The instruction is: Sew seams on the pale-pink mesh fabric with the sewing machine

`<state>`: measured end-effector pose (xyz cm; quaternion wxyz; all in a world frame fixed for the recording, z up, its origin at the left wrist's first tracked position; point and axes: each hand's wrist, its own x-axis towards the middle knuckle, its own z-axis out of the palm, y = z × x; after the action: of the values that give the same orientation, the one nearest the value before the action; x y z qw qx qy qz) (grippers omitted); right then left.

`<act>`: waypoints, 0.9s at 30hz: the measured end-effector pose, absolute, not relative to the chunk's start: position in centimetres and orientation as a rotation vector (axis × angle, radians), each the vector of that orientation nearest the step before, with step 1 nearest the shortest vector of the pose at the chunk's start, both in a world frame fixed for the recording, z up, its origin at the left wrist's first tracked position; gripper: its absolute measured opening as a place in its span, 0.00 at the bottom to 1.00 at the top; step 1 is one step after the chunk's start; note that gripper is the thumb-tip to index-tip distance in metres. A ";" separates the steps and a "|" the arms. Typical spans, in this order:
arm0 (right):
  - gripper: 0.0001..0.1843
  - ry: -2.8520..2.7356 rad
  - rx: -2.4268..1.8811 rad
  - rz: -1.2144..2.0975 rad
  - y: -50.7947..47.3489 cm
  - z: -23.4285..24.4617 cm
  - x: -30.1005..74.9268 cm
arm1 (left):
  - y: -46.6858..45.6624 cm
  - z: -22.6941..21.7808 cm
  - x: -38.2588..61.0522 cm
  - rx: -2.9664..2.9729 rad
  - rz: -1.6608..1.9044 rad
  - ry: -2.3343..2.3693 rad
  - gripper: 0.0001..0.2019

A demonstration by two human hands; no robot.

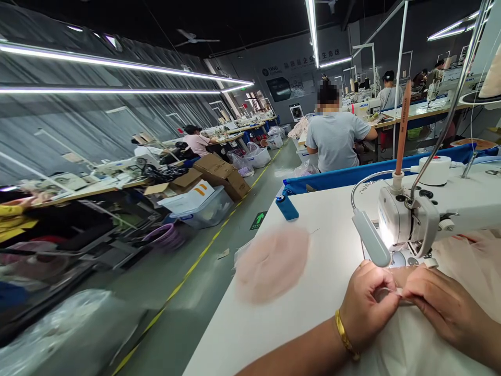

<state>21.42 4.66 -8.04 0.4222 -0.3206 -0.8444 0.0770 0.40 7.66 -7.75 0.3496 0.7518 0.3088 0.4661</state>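
Note:
My left hand, with a gold bracelet at its wrist, pinches the edge of a pale sheer fabric. Right beside it, my right hand grips the same edge, the fingertips of both hands nearly meeting. Just beyond them stands the white sewing machine head, its presser area partly hidden by my fingers. A grey lamp on a bent neck lights that spot. More of the fabric spreads under the machine arm to the right and hangs toward me.
On the white table lie a round piece of pinkish sheer fabric and a blue thread cone. A brown pencil stands upright on the machine. A person in a grey shirt sits ahead. Boxes line the aisle.

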 end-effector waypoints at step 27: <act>0.11 -2.096 -0.860 0.313 4.2 -7.8 21.3 | 7.4 -7.3 -0.2 2.149 1.301 0.728 0.07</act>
<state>21.31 4.18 -7.76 0.4145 -0.3421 -0.8340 0.1246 -0.23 7.37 -7.32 0.2602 0.7934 0.2687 0.4803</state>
